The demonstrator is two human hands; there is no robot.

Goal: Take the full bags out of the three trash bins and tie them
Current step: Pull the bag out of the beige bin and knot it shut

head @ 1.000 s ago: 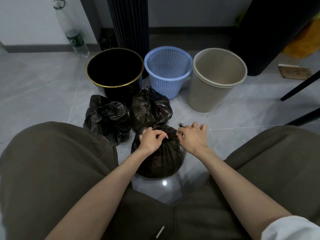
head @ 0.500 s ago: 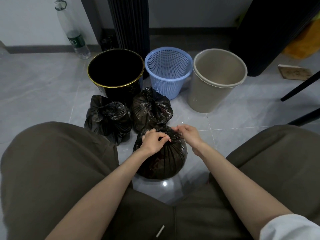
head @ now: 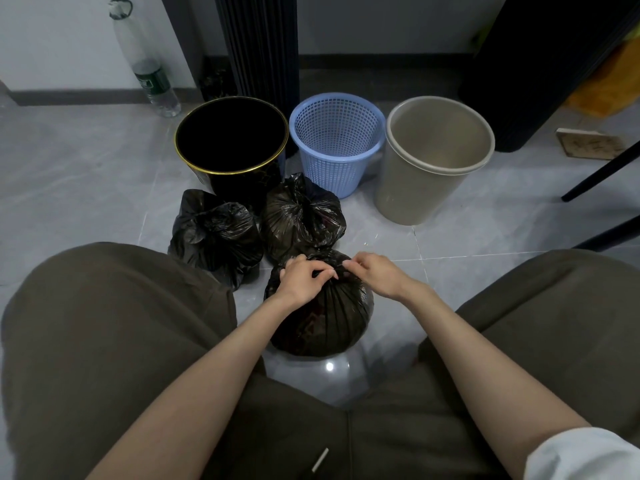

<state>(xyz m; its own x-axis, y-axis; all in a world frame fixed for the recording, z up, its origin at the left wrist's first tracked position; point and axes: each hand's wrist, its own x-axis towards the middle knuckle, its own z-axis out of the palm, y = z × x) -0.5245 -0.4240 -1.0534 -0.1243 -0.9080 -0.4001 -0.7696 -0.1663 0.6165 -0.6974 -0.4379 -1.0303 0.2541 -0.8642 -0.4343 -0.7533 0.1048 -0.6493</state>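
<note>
Black bag (head: pixel 322 320) is pinched by left hand (head: pixel 304 277) and right hand (head: pixel 375 273); bottle label (head: pixel 153 83) unreadable.

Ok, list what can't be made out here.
Head view only.
Knot on the nearest bag: covered by the left hand and right hand.
Bottom of the black bin: lost in darkness.
Label text on the bottle: too small.

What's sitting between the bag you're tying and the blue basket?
In the head view, a second black bag, its neck already gathered shut, sits between the held bag and the blue basket.
</note>
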